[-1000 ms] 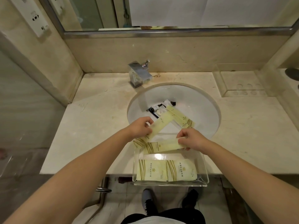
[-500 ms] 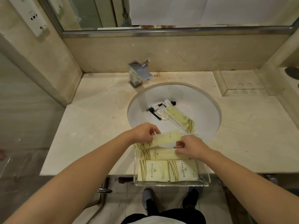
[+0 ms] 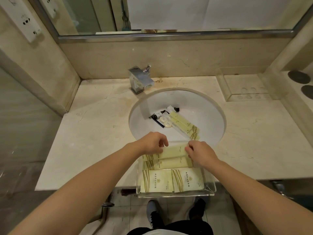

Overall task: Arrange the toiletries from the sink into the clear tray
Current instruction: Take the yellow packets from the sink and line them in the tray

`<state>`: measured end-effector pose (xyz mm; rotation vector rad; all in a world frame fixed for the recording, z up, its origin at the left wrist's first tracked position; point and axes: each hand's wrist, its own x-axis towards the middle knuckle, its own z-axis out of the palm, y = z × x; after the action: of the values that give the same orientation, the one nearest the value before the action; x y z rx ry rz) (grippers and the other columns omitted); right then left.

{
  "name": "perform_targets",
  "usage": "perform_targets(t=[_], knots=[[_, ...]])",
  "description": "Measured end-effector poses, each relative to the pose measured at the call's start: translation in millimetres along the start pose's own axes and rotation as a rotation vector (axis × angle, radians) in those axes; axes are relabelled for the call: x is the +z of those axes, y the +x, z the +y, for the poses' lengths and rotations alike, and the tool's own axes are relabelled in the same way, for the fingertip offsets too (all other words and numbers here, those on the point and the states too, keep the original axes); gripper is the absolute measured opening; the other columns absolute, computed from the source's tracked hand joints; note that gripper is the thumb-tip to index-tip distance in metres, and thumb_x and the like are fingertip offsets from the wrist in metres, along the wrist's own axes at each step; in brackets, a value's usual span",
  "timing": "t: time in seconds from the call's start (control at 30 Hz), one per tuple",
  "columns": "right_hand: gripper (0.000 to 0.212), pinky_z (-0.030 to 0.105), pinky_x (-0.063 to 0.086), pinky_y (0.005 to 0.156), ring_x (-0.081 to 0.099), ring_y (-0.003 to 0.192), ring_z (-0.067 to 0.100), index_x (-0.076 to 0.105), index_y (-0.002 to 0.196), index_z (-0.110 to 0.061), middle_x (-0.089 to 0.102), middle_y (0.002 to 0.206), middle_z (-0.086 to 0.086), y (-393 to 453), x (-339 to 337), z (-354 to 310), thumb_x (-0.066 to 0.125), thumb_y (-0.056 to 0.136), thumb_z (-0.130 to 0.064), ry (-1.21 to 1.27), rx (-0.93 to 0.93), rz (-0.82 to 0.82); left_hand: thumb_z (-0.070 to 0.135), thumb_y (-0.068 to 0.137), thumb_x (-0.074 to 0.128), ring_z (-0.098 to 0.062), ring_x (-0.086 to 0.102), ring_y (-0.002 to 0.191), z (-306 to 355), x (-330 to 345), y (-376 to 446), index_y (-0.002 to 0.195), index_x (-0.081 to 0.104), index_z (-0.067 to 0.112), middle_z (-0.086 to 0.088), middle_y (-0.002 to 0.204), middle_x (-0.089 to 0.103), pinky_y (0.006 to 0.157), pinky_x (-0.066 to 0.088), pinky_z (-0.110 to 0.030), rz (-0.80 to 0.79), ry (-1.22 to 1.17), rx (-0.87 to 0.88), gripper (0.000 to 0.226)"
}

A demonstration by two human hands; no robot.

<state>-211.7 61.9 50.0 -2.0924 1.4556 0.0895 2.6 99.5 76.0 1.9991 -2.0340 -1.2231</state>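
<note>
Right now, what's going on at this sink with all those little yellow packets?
A person is tidying hotel toiletries into a clear tray at the counter's front edge. Both hands, left hand and right hand, are setting a long yellow packet into the tray's far side, beside another long packet and two wider sachets. More long packets, small tubes and round soaps lie in the sink.
</note>
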Motion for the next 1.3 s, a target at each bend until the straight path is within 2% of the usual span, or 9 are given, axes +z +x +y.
perform_targets(t=[0.17,0.23,0.37,0.5,0.63,0.8,0.9,1.1,1.3], knots=[[0.028,0.034,0.049,0.063,0.059,0.073,0.023,0.054,0.074,-0.018,0.061,0.08,0.002,1.3,6.1,-2.7,0.041,0.097,-0.028,-0.162,-0.006,0.033,0.023,0.079,0.071,-0.016,0.048,0.086,-5.1,1.3,-6.0,0.102,0.059,0.017,0.001,0.101,0.051,0.07,0.044,-0.029,0.128,0.299,0.048,0.027],[0.027,0.034,0.05,0.064,0.059,0.075,0.023,0.055,0.077,-0.018,0.061,0.082,0.002,3.3,7.4,-4.1,0.04,0.097,-0.028,-0.206,0.005,0.015,0.036,0.073,0.077,-0.017,0.046,0.084,-11.4,0.0,-8.5,0.099,0.051,0.016,-0.001,0.102,0.051,0.065,0.039,-0.029,0.149,0.39,0.017,0.042],[0.026,0.037,0.053,0.07,0.06,0.08,0.023,0.059,0.085,-0.017,0.061,0.091,0.004,6.7,6.4,-4.6,0.039,0.096,-0.029,-0.264,0.019,-0.065,0.05,0.063,0.083,-0.021,0.049,0.091,-25.4,-1.0,-11.1,0.11,0.047,0.015,-0.004,0.108,0.051,0.071,0.04,-0.031,0.091,0.524,-0.074,0.068],[0.016,0.035,0.052,0.068,0.059,0.08,0.023,0.055,0.084,-0.018,0.061,0.089,0.004,7.9,3.5,-2.2,0.044,0.092,-0.027,-0.214,0.009,-0.116,0.051,0.065,0.081,-0.023,0.052,0.099,-32.3,-1.8,-11.1,0.114,0.047,0.013,-0.005,0.111,0.051,0.071,0.04,-0.031,0.126,0.494,-0.129,0.071],[0.014,0.038,0.055,0.072,0.063,0.079,0.023,0.056,0.086,-0.018,0.063,0.089,0.002,8.8,2.1,-2.0,0.045,0.092,-0.026,-0.192,0.021,-0.177,0.046,0.072,0.078,-0.021,0.046,0.086,-35.6,-2.7,-10.3,0.107,0.047,0.014,-0.005,0.11,0.051,0.068,0.041,-0.032,0.163,0.461,-0.151,0.057],[0.013,0.035,0.049,0.065,0.057,0.077,0.023,0.05,0.085,-0.019,0.059,0.085,0.002,5.9,5.5,0.3,0.043,0.095,-0.023,-0.157,0.0,-0.045,0.056,0.055,0.085,-0.019,0.047,0.091,-37.5,-0.8,-13.6,0.113,0.044,0.018,-0.001,0.109,0.048,0.077,0.051,-0.036,0.036,0.413,-0.149,0.081],[0.013,0.036,0.05,0.062,0.057,0.072,0.022,0.048,0.086,-0.018,0.061,0.081,0.003,3.3,8.0,1.8,0.042,0.096,-0.025,-0.147,-0.013,0.026,0.051,0.058,0.085,-0.02,0.049,0.093,-39.8,1.2,-14.1,0.115,0.041,0.017,-0.003,0.111,0.048,0.075,0.05,-0.035,0.08,0.441,-0.15,0.08],[0.013,0.037,0.052,0.063,0.057,0.071,0.021,0.048,0.087,-0.017,0.06,0.081,0.002,3.7,10.6,1.6,0.043,0.096,-0.025,-0.206,-0.02,0.044,0.047,0.065,0.081,-0.019,0.047,0.083,-42.7,3.2,-15.2,0.107,0.04,0.016,-0.003,0.107,0.048,0.07,0.049,-0.034,0.124,0.394,-0.171,0.066],[0.018,0.035,0.052,0.069,0.06,0.077,0.023,0.056,0.085,-0.019,0.062,0.084,0.002,7.1,10.4,-1.7,0.044,0.093,-0.031,-0.234,-0.012,-0.058,0.054,0.054,0.086,-0.02,0.051,0.094,-44.0,2.2,-17.0,0.113,0.034,0.019,-0.002,0.112,0.046,0.078,0.053,-0.039,0.034,0.392,-0.203,0.086]])
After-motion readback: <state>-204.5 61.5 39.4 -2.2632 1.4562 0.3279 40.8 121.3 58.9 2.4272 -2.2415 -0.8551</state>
